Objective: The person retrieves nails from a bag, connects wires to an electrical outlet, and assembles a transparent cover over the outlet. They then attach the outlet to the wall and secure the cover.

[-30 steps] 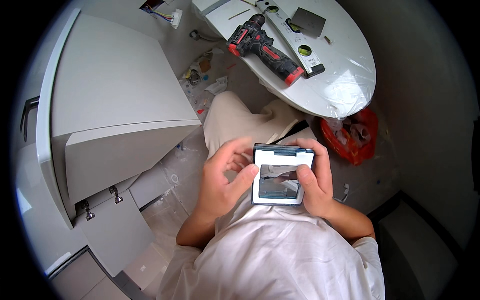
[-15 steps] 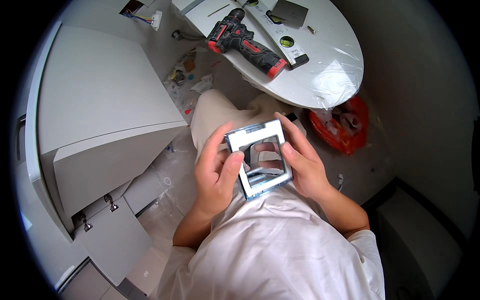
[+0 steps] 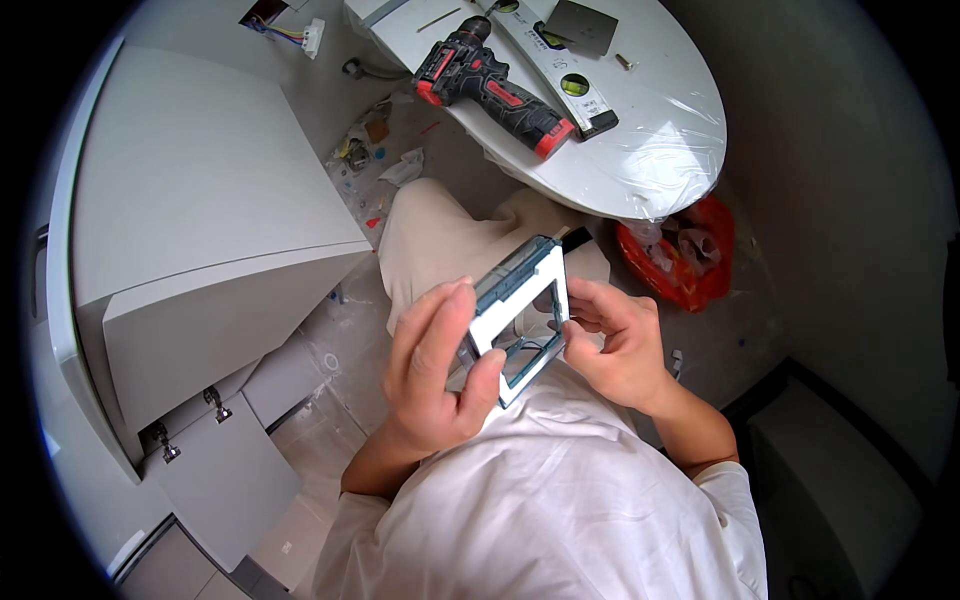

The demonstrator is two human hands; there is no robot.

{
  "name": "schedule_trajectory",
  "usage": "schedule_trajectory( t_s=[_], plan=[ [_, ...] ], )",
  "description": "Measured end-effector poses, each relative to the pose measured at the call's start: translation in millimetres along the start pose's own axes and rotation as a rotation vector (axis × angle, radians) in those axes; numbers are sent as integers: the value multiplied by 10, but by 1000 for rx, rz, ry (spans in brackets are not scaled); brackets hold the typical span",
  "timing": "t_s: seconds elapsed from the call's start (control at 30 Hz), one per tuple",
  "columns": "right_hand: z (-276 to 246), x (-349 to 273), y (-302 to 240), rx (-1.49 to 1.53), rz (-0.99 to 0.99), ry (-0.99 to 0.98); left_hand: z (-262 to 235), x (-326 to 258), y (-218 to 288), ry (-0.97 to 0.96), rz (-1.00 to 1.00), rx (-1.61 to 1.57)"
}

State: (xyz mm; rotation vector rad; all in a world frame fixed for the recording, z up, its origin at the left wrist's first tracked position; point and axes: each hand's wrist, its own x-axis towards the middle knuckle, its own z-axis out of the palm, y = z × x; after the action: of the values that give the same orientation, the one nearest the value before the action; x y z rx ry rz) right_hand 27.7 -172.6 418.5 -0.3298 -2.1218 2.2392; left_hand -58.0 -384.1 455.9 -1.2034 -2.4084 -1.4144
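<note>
Over my lap I hold a square white frame with a clear bluish rim and a see-through middle (image 3: 518,292), like a wall socket's splash cover. It is tilted, one thick side edge turned up. My left hand (image 3: 435,370) grips its left side, fingers along the upper edge and thumb on the lower left corner. My right hand (image 3: 622,348) pinches the right edge, with the thumb nearest me and the fingers bent; part of these fingers is hidden behind the frame.
Ahead, a white rounded surface (image 3: 660,105) under clear film bears a cordless drill (image 3: 490,88), a spirit level (image 3: 555,70) and a grey square plate (image 3: 580,27). A red plastic bag (image 3: 690,290) lies right. Left stands a pale cabinet (image 3: 200,180); wires (image 3: 285,36) hang from the wall.
The frame has turned from facing up to a steeper tilt, showing its thick side edge. My left fingers have moved over that edge, and my right fingers have curled in lower.
</note>
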Motion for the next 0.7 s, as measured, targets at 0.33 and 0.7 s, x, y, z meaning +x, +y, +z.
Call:
schedule_trajectory(
  t_s=[0.33,0.7],
  plan=[
    [-2,-21,-62,-67,48,8,-29,3,89,-8,118,87],
    [-46,29,48,157,123,-182,30,-102,-49,124,-176,-213]
  ],
)
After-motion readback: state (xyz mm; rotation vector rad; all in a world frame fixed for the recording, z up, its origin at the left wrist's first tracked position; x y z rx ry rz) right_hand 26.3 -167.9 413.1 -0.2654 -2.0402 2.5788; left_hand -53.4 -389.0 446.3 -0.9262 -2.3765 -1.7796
